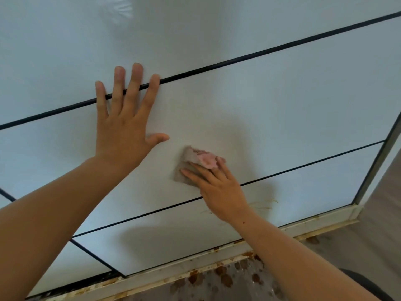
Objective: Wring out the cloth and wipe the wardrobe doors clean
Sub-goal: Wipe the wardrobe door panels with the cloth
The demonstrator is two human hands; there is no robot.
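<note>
A white wardrobe door fills most of the view, split by thin dark lines into panels. My left hand lies flat and spread on the door, its fingertips across the upper dark line. My right hand presses a small grey-and-pink cloth against the middle panel, fingers on top of it. Faint brown streaks mark the lower panel just right of my right wrist.
The door's bottom frame is pale with rusty brown spots. Below it lies a grey floor with brown stains. A metal vertical edge ends the wardrobe at the right, with a grey surface beyond it.
</note>
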